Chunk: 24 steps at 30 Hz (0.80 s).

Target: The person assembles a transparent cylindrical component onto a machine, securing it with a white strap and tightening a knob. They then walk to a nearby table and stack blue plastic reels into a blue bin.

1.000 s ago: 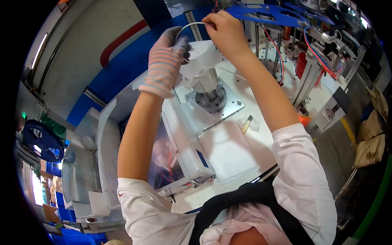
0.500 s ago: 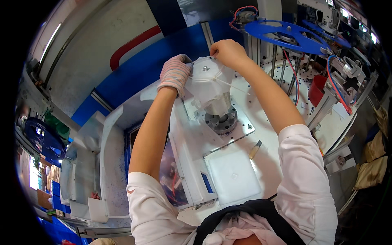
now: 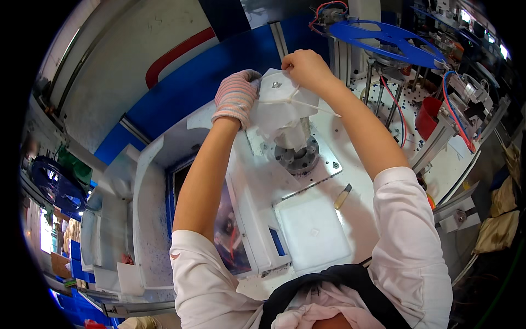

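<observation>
While both arms reach forward, gloved left hand (image 3: 236,97) (right hand (image 3: 307,68) bare) grips white mask (image 3: 282,109).

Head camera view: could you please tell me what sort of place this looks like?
Probably a factory workstation. A white machine with a round metal fixture stands under the hands, a blue reel with red and blue wires sits behind it, and blue bins are stacked at the left.

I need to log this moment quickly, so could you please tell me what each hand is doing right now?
Left hand, gloved: closed on the left edge of the white mask piece.
Right hand, bare: pinching the mask piece's top edge.
</observation>
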{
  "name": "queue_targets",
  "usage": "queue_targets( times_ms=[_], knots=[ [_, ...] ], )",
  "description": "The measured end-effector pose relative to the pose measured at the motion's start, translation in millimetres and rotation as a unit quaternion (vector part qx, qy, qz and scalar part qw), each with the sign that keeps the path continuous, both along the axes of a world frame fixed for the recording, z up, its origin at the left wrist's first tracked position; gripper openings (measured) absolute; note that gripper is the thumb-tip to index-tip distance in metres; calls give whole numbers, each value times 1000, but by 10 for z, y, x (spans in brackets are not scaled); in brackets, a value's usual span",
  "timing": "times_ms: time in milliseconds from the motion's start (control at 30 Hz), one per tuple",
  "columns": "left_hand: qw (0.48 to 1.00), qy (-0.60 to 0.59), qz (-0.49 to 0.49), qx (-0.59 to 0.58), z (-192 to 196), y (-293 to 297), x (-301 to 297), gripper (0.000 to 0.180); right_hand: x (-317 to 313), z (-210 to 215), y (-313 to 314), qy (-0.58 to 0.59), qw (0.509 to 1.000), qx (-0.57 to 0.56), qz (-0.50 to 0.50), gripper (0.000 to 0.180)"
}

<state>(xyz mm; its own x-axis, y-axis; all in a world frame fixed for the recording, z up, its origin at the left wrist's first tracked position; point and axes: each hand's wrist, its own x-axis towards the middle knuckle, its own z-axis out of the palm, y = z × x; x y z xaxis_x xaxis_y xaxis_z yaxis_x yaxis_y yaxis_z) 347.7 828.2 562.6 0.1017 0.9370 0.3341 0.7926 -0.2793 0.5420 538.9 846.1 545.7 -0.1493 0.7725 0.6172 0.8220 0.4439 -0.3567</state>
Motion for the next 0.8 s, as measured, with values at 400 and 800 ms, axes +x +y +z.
queue_targets(
  times_ms=[400, 800],
  knots=[
    [993, 117, 1, -11, 42, -6, 7, 31, 18, -19, 45, -21, 1000, 0, 17, 17],
    [996, -36, -36, -72, -133, 40, -85, 36, 243, -295, -197, 125, 983, -83, 105, 39]
  ],
)
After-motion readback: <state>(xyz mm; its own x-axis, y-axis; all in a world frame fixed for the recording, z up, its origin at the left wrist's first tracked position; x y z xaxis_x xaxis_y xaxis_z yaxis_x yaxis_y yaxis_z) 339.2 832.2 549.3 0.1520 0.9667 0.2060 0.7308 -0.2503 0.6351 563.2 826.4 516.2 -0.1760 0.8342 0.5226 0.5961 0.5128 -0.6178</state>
